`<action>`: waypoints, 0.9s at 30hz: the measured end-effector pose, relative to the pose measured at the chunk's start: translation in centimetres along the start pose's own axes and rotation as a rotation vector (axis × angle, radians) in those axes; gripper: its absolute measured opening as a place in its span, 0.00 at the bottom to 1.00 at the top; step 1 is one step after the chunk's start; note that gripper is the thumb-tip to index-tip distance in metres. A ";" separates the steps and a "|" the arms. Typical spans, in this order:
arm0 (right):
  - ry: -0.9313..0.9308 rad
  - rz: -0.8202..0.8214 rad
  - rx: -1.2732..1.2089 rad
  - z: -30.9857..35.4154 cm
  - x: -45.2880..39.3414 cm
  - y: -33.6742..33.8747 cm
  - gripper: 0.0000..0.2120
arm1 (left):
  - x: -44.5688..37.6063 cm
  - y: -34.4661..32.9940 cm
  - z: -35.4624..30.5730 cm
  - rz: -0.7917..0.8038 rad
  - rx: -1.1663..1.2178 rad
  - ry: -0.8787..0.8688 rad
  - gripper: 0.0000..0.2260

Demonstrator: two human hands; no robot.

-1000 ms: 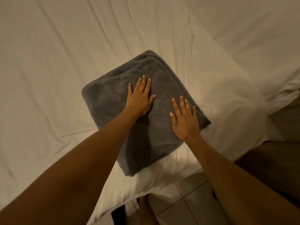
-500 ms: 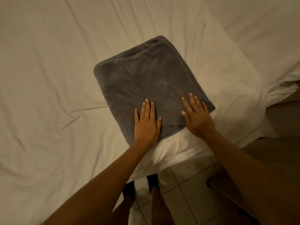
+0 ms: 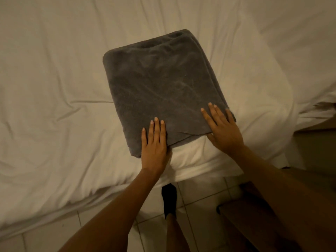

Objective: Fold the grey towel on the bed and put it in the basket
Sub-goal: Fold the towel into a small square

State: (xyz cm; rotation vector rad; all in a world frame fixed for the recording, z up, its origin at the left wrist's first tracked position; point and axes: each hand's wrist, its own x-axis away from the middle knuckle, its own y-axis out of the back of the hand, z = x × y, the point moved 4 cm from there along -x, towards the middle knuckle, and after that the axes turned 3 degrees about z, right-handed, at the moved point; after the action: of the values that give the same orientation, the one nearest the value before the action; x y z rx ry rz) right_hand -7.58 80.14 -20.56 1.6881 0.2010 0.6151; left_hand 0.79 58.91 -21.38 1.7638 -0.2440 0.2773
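Note:
The grey towel (image 3: 160,90) lies folded into a thick rectangle on the white bed (image 3: 51,106), close to the bed's near corner. My left hand (image 3: 154,146) rests flat on the towel's near left corner, fingers straight and close together. My right hand (image 3: 222,130) lies flat on the near right corner, fingers spread, thumb at the towel's near edge. Neither hand grips the cloth. No basket is in view.
The sheet is wrinkled all around the towel. Below the bed edge is a pale tiled floor (image 3: 200,193) with my foot in a dark sock (image 3: 170,199). A dark wooden piece of furniture (image 3: 241,211) stands at the lower right.
Both hands have slid from the towel's middle toward me to its near edge, still flat. The view has shifted, showing more floor.

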 end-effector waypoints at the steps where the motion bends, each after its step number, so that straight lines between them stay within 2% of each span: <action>1: -0.010 -0.036 0.027 0.0 -0.3 0.1 0.35 | -0.1 -0.1 0.0 -0.011 -0.026 0.008 0.37; 6: -0.057 -0.186 0.083 0.4 -1.4 0.1 0.32 | -0.3 -0.4 0.1 -0.130 -0.122 0.072 0.30; 15: 0.021 -0.216 0.015 -0.1 -2.2 0.4 0.30 | -1.2 -0.3 0.6 -0.160 -0.181 0.136 0.28; 17: 0.042 -0.192 -0.004 -0.1 -2.1 0.9 0.30 | -1.1 -0.1 0.7 -0.146 -0.187 0.127 0.26; 22: 0.071 -0.151 -0.026 0.0 -1.4 4.0 0.28 | -0.8 1.8 1.8 0.000 -0.187 0.180 0.26; 24: 0.084 -0.169 -0.061 0.3 -1.2 5.8 0.31 | -0.8 2.9 2.4 0.053 -0.124 0.187 0.27; 27: 0.097 -0.163 -0.091 1.0 -0.7 8.8 0.40 | -0.1 6.0 3.2 0.041 -0.018 0.220 0.27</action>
State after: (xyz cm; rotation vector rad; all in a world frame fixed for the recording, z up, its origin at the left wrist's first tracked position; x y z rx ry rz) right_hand -9.45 77.00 -12.47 1.5383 0.3717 0.5758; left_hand -0.97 54.52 -16.49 1.6958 -0.1243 0.4937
